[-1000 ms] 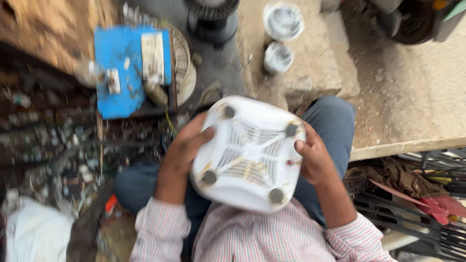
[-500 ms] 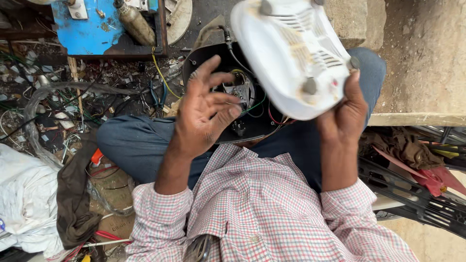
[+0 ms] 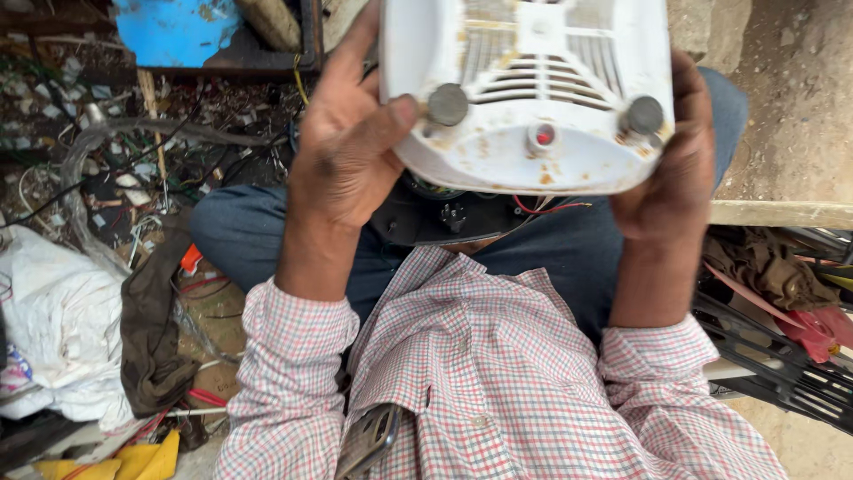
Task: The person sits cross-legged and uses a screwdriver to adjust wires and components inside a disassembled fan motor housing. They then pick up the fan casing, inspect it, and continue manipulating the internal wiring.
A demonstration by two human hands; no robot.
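Fingers of our left hand [image 3: 346, 151] and right hand [image 3: 666, 178] clamp the white plastic housing [image 3: 529, 98] by its edges; rigid, probably light, likely brittle at the vents; best gripped along the rim.

Upper left: a blue box [image 3: 178, 31] above tangled wires [image 3: 133, 169]. Lower left: white sack [image 3: 62, 329], brown rag [image 3: 155, 329]. Right: black crate [image 3: 782, 364].

left hand [image 3: 342, 156] back gripping white cover [image 3: 529, 93], cover raised closer
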